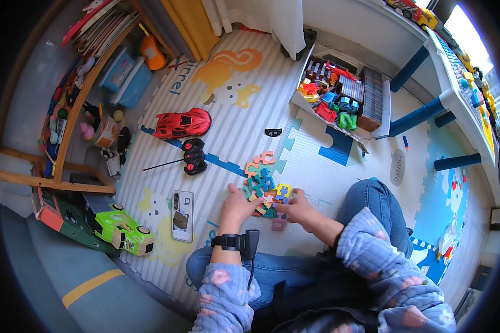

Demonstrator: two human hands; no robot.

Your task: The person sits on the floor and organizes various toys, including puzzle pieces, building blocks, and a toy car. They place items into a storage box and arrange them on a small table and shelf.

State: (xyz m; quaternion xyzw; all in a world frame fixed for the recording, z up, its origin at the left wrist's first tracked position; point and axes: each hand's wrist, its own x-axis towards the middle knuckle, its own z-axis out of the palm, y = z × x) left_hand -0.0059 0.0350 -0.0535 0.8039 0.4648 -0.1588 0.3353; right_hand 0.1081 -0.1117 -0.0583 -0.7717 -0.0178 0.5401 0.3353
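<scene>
Several colourful foam puzzle pieces (260, 183) lie in a loose cluster on the play mat, some overlapping. My left hand (238, 204) is at the cluster's left side, thumb reaching over the pieces and fingers apart; whether it grips one is unclear. At the right side, my right hand (299, 206) has its fingertips at a purple-blue piece (281, 197) and near a yellow piece (283, 190). A pink piece (279, 222) lies just below its fingers. Orange pieces (264, 158) extend from the top of the cluster.
Left of the cluster are a black remote control (194, 157), a red toy car (183, 124) and a smartphone (182, 216). A box of toys (383, 108) stands ahead to the right, by a blue-legged table (416, 116). Wooden shelves (77, 112) and a green toy car (123, 229) are at left.
</scene>
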